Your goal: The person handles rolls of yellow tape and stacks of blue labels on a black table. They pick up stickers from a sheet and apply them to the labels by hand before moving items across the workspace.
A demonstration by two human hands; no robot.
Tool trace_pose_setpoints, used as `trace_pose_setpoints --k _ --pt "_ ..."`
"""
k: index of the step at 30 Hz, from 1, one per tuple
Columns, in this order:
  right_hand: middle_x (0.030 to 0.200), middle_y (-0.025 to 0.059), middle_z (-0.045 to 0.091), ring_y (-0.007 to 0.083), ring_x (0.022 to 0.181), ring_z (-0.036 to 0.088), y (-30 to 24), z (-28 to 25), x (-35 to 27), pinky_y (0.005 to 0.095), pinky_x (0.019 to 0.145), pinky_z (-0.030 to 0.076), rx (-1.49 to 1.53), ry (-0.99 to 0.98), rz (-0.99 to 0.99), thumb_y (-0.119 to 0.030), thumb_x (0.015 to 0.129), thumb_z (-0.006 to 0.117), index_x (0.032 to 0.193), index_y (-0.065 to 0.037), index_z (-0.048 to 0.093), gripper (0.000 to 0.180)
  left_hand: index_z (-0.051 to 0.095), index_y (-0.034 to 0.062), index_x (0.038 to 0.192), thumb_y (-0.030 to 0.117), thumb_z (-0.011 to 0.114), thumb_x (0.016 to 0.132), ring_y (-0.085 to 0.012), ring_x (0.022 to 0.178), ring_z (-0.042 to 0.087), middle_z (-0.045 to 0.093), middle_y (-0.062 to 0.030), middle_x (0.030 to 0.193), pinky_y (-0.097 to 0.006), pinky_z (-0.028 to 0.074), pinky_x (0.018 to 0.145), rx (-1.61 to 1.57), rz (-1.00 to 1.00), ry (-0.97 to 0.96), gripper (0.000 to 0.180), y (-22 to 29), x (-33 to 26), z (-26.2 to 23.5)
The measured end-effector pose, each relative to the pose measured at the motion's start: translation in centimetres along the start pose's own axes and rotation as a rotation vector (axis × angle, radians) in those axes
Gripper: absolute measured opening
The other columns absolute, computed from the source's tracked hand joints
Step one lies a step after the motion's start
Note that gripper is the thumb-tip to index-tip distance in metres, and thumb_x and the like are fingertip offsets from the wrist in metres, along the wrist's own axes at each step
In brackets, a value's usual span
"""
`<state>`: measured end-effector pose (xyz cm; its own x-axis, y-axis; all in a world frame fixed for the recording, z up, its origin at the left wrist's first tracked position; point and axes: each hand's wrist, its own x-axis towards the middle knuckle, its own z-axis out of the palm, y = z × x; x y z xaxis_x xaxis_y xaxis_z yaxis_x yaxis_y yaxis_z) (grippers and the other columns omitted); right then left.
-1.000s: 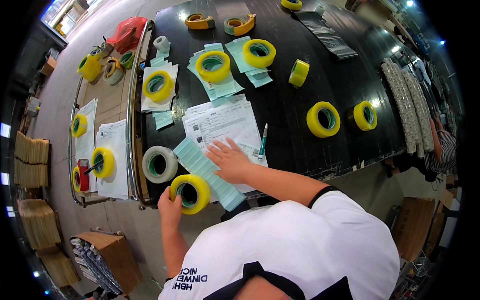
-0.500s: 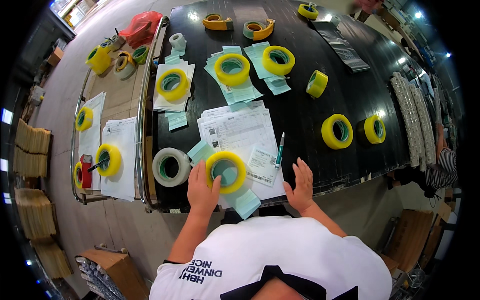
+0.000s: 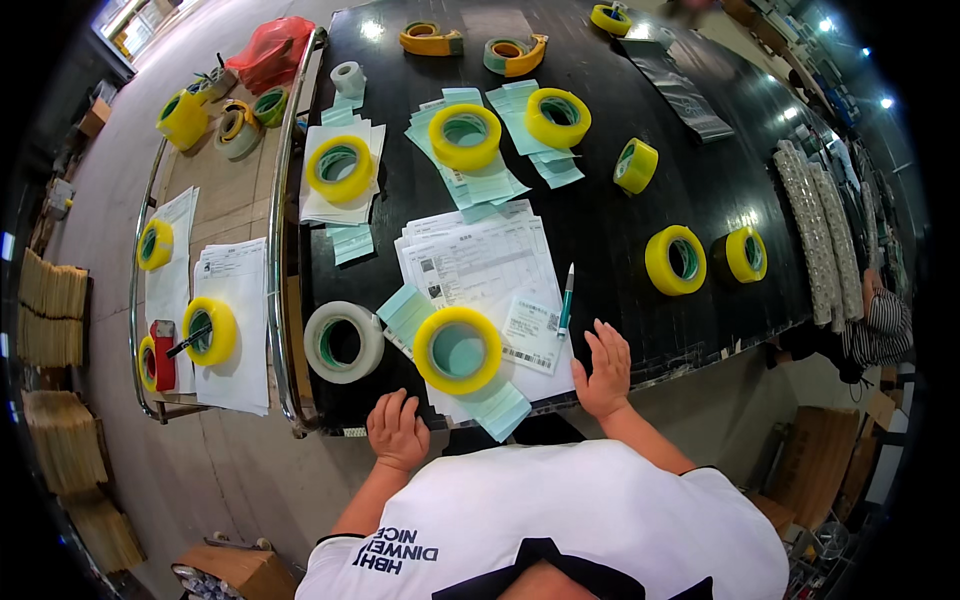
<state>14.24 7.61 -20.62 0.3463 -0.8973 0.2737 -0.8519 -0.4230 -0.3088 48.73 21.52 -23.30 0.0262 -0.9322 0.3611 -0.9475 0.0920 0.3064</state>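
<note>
At the table's near edge, my left hand rests with its fingers loosely bent and nothing in them. Just beyond it, a yellow tape roll lies on light-green slips and white printed sheets. A small printed label is right of that roll, with a green-and-white pen beside it. My right hand lies on the edge near the papers' right corner, fingers apart and empty. A clear tape roll stands left of the papers.
Farther back, several yellow rolls sit on papers, beyond them orange tape dispensers. Two more yellow rolls are at right, near rolled bubble wrap. A metal-railed cart with papers and tape adjoins the black table on the left.
My left hand has let go of the yellow tape roll and drawn back toward me to the table edge. My right hand stays nearly where it was.
</note>
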Motion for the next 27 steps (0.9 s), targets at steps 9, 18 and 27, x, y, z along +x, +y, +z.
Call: trace_pose_setpoints --k 9,18,27 --pt "0.142 0.0179 0.047 0.0372 0.132 0.042 0.4 0.6 -0.4 0.0503 0.111 0.03 -0.007 0.019 -0.021 -0.025 0.083 0.066 0.126 -0.006 0.055 0.048 0.062 0.0081 0.097 0.008 0.065 0.073 -0.0334 0.103 0.055 0.059 -0.0101 0.107 -0.045 0.042 0.091 0.022 0.033 0.026 0.024 -4.2 3.2 -1.7" --pt "0.141 0.0177 0.049 0.037 0.131 0.044 0.0 0.5 -0.4 0.0499 0.11 0.032 0.002 0.061 -0.017 -0.023 0.082 0.066 0.122 -0.007 0.059 0.044 0.057 0.0085 0.104 0.007 0.064 0.074 -0.0345 0.105 0.05 0.054 -0.0113 0.111 -0.046 0.04 0.094 0.039 0.003 -0.074 0.031 -4.5 3.0 -1.6" --pt "0.141 0.0169 0.049 0.0361 0.131 0.044 0.3 0.5 -0.6 0.0498 0.11 0.031 -0.006 0.056 -0.011 -0.025 0.083 0.066 0.123 -0.008 0.059 0.044 0.057 0.0093 0.103 0.008 0.064 0.072 -0.034 0.104 0.05 0.054 -0.0108 0.11 -0.045 0.041 0.093 0.041 -0.012 -0.078 0.032 -4.5 2.9 -1.2"
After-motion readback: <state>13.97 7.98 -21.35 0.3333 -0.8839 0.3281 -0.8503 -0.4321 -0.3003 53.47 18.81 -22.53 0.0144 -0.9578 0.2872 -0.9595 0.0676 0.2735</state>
